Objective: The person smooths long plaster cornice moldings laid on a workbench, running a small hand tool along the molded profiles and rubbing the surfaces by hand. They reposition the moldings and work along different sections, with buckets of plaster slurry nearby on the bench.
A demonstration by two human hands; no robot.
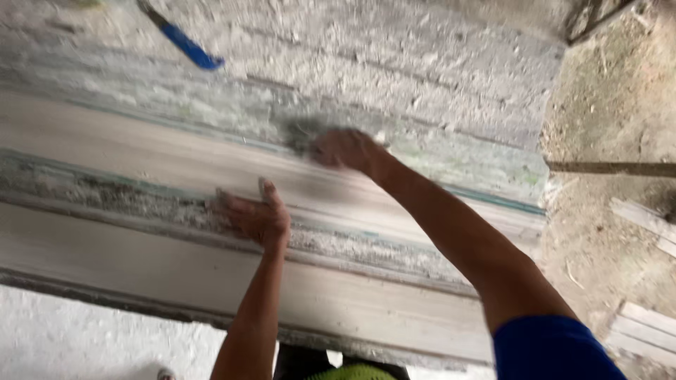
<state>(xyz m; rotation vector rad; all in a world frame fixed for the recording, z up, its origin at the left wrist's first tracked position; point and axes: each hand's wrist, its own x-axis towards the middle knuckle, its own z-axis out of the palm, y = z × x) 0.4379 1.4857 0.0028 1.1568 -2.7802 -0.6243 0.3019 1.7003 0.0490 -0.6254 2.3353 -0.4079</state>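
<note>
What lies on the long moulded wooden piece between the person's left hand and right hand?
In the head view, only a bare, pale sanded band of the long moulded wooden piece lies between the left hand and the right hand; no tool sits there.

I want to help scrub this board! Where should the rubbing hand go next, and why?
Probably a short stroke sideways along the board. The right hand presses a blurred grey pad on a bare, cleaner strip, while grey, flaky residue remains nearby. The left hand lies flat on the board, bracing it.
</note>
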